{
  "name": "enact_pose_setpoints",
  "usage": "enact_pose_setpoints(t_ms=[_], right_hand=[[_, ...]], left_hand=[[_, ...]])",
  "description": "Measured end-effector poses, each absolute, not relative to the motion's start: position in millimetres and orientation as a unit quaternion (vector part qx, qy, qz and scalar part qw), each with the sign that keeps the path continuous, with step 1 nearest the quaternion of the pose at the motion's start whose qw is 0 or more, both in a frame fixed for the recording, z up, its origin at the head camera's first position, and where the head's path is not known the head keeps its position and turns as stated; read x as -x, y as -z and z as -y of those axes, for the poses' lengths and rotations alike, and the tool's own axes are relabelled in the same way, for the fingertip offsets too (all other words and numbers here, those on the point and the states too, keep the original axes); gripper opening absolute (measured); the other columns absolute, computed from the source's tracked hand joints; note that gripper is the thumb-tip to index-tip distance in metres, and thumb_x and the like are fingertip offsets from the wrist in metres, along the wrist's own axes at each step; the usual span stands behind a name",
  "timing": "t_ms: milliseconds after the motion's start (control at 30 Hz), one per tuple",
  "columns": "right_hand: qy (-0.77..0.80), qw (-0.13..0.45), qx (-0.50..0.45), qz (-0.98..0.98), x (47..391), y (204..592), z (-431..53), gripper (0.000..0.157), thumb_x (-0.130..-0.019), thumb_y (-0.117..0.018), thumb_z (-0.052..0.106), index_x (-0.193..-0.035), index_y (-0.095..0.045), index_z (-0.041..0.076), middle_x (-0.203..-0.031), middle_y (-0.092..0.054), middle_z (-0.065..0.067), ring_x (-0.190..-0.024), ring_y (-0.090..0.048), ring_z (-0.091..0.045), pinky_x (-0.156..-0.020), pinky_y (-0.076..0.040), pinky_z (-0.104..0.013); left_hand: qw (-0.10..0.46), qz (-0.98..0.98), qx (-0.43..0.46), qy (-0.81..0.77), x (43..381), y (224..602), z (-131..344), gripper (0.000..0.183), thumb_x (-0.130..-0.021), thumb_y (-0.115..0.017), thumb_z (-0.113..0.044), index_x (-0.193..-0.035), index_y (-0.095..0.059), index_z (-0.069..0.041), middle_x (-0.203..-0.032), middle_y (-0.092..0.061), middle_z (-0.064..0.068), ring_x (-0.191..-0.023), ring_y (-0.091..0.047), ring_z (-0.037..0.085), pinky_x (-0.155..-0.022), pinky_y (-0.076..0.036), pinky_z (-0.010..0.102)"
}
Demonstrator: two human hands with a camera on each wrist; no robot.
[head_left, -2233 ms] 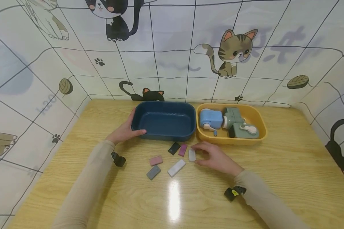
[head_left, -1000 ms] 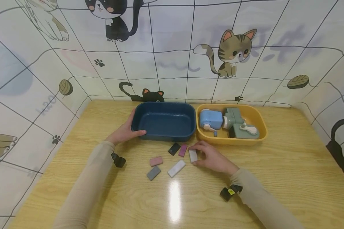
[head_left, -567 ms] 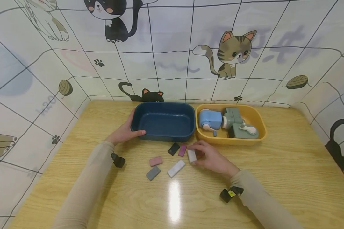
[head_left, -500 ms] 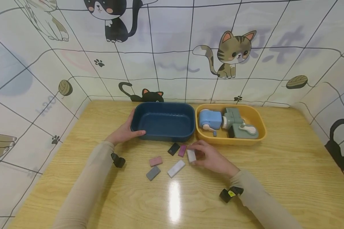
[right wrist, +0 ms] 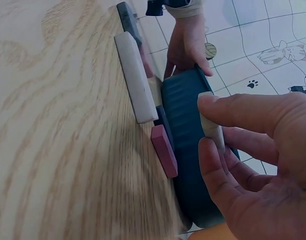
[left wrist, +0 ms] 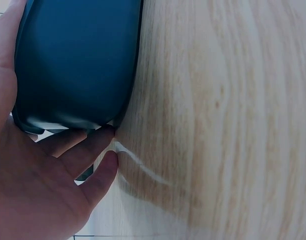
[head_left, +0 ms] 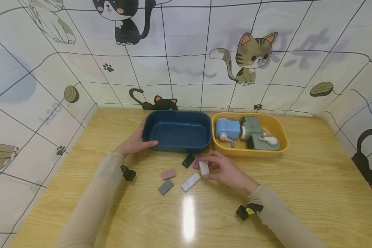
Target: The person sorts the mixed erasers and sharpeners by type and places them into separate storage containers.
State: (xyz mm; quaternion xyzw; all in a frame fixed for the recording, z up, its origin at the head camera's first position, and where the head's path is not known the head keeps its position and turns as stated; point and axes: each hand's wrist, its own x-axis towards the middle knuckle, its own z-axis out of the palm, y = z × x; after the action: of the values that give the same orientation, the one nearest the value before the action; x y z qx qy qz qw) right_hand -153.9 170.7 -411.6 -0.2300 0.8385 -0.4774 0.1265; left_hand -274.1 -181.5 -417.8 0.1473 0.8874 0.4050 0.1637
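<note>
A person's left hand [head_left: 133, 143] grips the left end of a dark blue bin [head_left: 177, 148], thumb over its rim, fingers against the outside. The right hand [head_left: 227, 171], thumb and fingertips nearly together, pinches a small white block [head_left: 204, 169] above the wooden table [head_left: 223, 224], near a purple block [head_left: 196, 163] and a longer white block [head_left: 190, 182].

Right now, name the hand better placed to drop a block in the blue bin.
Likely the right hand: it pinches a white block near the blue bin, which the left hand holds.
</note>
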Motion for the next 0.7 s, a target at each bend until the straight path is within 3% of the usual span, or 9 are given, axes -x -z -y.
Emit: enact_pose_setpoints(t_ms=[300,700], right_hand=[[0.491,0.129,0.233,-0.829,155,405,-165,0.049,-0.082,-0.074,-0.003,-0.129,-0.060,0.001,-0.119,-0.050,-0.012,-0.096,-0.057,-0.024,-0.083,-0.053,-0.034],[0.468,0.125,0.247,-0.839,156,395,-156,0.050,-0.082,-0.075,0.000,-0.129,-0.061,0.003,-0.121,-0.051,-0.009,-0.100,-0.054,-0.022,-0.083,-0.053,-0.035]], left_hand=[[0.166,-0.888,-0.145,-0.403,274,417,182,0.114,-0.086,-0.071,-0.044,-0.153,0.018,-0.020,-0.160,0.013,0.009,-0.145,-0.001,0.035,-0.112,-0.012,0.055],[0.166,-0.887,-0.145,-0.406,273,416,182,0.113,-0.086,-0.071,-0.042,-0.153,0.017,-0.020,-0.160,0.012,0.010,-0.145,-0.001,0.035,-0.112,-0.012,0.055]])
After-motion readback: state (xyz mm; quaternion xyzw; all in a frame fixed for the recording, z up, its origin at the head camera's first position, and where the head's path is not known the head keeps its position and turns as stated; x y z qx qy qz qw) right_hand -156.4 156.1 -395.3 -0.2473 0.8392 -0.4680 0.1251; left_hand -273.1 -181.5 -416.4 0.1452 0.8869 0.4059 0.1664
